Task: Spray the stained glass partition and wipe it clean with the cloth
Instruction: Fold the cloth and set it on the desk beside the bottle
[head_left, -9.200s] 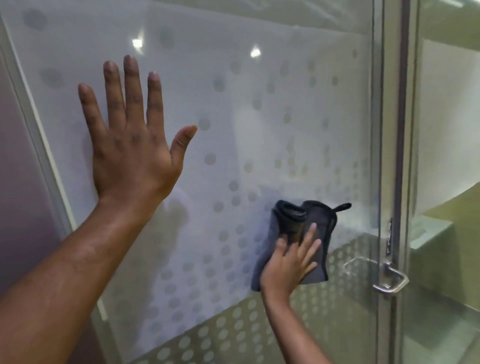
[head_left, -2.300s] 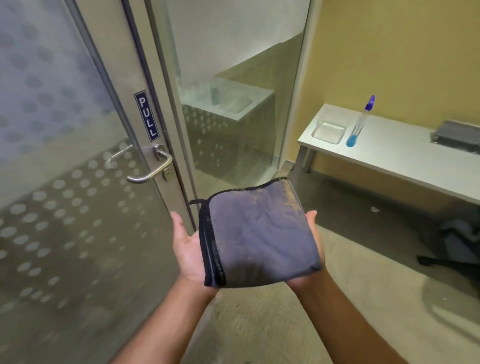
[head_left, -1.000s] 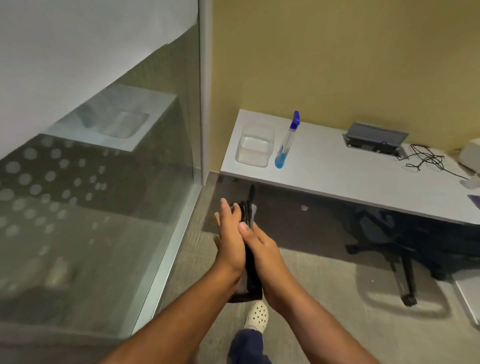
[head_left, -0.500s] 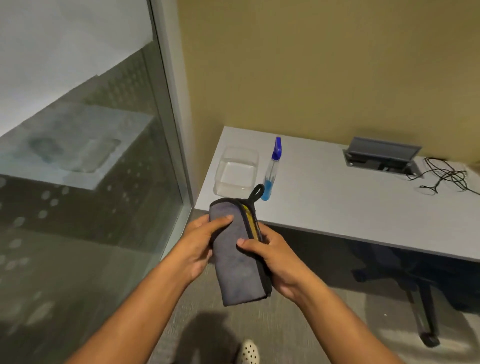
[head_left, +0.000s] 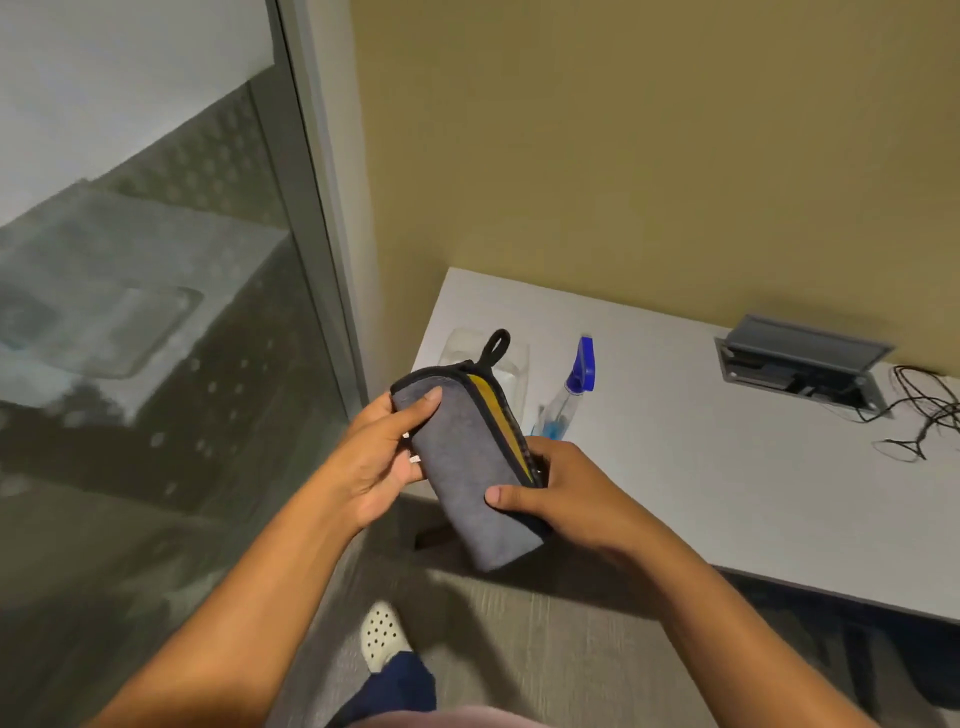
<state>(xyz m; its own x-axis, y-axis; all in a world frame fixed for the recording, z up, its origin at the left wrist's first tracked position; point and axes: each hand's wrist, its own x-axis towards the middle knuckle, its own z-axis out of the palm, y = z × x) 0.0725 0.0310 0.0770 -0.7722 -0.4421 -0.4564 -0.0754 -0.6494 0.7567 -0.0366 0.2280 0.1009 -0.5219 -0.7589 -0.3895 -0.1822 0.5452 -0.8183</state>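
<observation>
This is looking like an office. A glass partition (head_left: 156, 312) is meeting a counter (head_left: 727, 467). Its pop-up socket box (head_left: 800, 364) is standing open beside cables (head_left: 919, 415).

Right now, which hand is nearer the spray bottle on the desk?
Right. The right hand sits just below the spray bottle, gripping the cloth's lower end; the left hand holds its far side.

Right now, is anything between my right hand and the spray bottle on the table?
Only the folded cloth, held by both the left hand and right hand. The spray bottle stands just beyond it on the table, otherwise unobstructed.
</observation>
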